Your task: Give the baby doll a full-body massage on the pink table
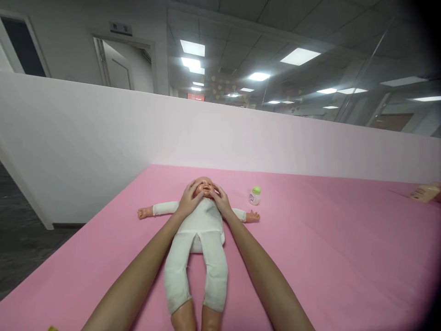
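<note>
A baby doll [200, 219] with a white cloth body lies on its back, its arms stretched out to both sides and its legs toward me. My left hand [189, 197] rests against the left side of the doll's head [204, 183], thumb near the mouth and fingers laid along the cheek. On the other cheek, my right hand [221, 199] lies the same way, fingers extended. Both hands touch the face without wrapping around it. A small clear jar with a green lid [255, 196] stands to the right of the doll's hand.
The doll lies on a pink-covered table [310, 239]. Behind it runs a low white partition [241, 138]. At the far right edge lies a pale yellow bottle [424, 192], partly cut off. A small yellow thing [52, 328] peeks in at the bottom left.
</note>
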The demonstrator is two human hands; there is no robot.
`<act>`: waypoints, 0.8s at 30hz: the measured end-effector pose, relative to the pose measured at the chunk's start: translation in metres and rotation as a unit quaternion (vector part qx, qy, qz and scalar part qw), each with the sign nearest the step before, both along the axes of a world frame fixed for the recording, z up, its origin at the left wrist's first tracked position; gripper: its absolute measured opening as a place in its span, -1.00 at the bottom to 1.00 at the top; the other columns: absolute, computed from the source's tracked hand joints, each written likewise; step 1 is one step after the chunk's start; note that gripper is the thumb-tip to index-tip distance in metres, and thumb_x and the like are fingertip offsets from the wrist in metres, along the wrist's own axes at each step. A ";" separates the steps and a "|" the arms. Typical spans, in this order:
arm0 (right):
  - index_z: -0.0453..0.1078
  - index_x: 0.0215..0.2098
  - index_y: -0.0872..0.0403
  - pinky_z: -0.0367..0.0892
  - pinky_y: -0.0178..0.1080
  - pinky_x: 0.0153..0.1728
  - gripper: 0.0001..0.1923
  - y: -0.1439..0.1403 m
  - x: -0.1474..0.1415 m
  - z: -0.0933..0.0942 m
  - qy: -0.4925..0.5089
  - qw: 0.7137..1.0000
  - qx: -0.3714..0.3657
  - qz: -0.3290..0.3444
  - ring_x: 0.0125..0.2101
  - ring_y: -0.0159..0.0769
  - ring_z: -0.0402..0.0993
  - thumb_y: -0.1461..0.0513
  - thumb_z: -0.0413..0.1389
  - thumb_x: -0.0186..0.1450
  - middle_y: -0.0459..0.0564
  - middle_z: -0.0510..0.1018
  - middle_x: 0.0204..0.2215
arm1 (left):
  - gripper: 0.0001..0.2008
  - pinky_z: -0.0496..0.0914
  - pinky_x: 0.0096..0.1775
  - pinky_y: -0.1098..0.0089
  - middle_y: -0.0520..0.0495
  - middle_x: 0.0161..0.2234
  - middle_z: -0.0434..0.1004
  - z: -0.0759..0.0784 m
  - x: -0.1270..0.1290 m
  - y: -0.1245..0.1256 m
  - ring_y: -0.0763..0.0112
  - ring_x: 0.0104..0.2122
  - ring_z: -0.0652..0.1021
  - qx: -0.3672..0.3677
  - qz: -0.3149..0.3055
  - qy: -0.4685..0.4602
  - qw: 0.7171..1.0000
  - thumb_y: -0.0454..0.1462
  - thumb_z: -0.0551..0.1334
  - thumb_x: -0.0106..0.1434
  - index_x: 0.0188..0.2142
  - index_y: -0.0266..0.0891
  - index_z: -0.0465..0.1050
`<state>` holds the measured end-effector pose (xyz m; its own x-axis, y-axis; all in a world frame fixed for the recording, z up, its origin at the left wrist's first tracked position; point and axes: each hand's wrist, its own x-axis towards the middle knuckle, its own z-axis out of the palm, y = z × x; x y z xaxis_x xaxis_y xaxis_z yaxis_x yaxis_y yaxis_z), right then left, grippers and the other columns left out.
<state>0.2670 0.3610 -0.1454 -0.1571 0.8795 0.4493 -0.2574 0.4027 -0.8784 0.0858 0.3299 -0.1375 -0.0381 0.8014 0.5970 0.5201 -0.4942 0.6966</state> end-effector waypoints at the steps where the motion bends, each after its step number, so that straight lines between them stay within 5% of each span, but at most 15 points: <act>1: 0.46 0.20 0.01 0.37 -0.02 0.26 -0.38 0.000 0.000 -0.001 0.000 1.000 0.004 0.003 0.23 -0.04 0.45 0.00 0.32 0.22 0.09 0.50 0.25 | -0.42 0.16 0.40 0.04 -0.16 0.40 0.20 0.000 0.000 0.000 0.04 0.42 0.22 -0.002 0.000 -0.001 1.000 0.02 0.24 0.38 0.33 -0.03 0.36; 12: 0.47 0.19 0.00 0.37 -0.02 0.27 -0.43 0.001 -0.001 -0.001 -0.010 1.000 0.004 -0.008 0.24 -0.06 0.44 -0.06 0.25 0.29 0.07 0.51 0.24 | -0.49 0.11 0.42 0.03 -0.15 0.40 0.22 0.001 0.001 0.000 0.12 0.43 0.21 0.003 -0.003 -0.002 1.000 0.04 0.08 0.49 0.32 -0.04 0.39; 24: 0.45 0.20 0.00 0.39 -0.03 0.25 -0.40 0.002 -0.001 -0.003 -0.008 1.000 0.005 -0.002 0.22 -0.06 0.46 0.00 0.30 0.24 0.08 0.49 0.26 | -0.40 0.17 0.40 0.06 -0.16 0.41 0.18 -0.001 -0.001 0.001 0.07 0.42 0.22 -0.008 0.001 -0.009 1.000 0.02 0.26 0.37 0.34 -0.04 0.34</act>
<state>0.2664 0.3631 -0.1481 -0.1612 0.8757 0.4551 -0.2426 0.4118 -0.8784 0.0853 0.3305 -0.1387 -0.0499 0.8106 0.5835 0.5076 -0.4826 0.7138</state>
